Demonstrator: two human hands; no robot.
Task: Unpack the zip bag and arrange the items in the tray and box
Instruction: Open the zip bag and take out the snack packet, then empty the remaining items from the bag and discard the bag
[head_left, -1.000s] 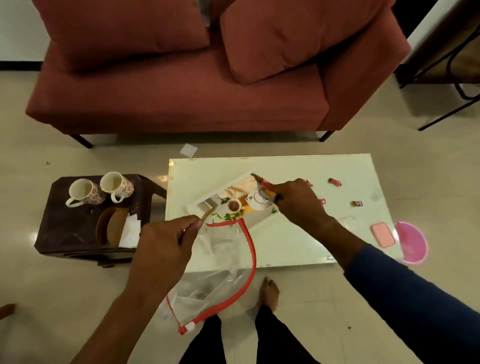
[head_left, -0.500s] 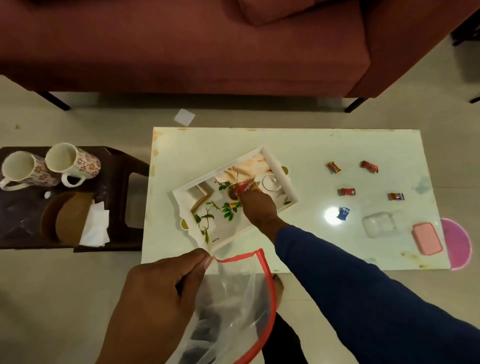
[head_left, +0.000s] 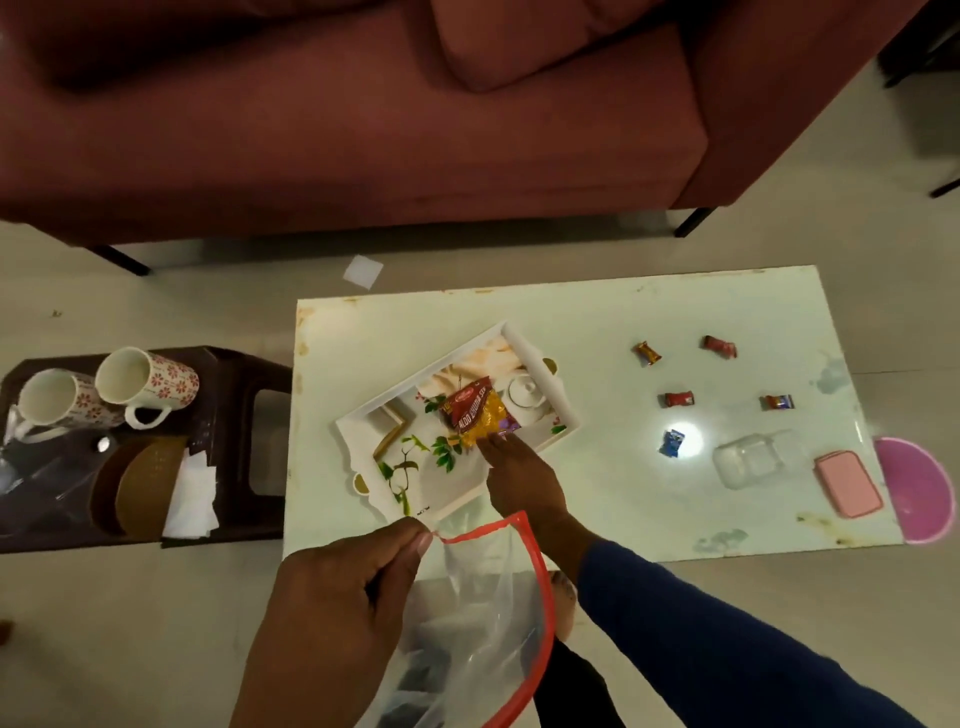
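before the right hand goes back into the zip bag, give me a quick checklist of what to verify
1. Snack packet lies inside the tray: ok.
2. Right hand has let go of the packet: cannot tell, its fingertips sit at the packet's near edge.
3. Left hand pinches the zip bag by its red rim: ok.
4. Bag mouth open enough to reach in: ok, the rim loops wide.
5. Something left in the bag: ok, dark shapes show at the bottom, though what they are cannot be told.
6. Clear box open, with the pink lid beside it: ok.
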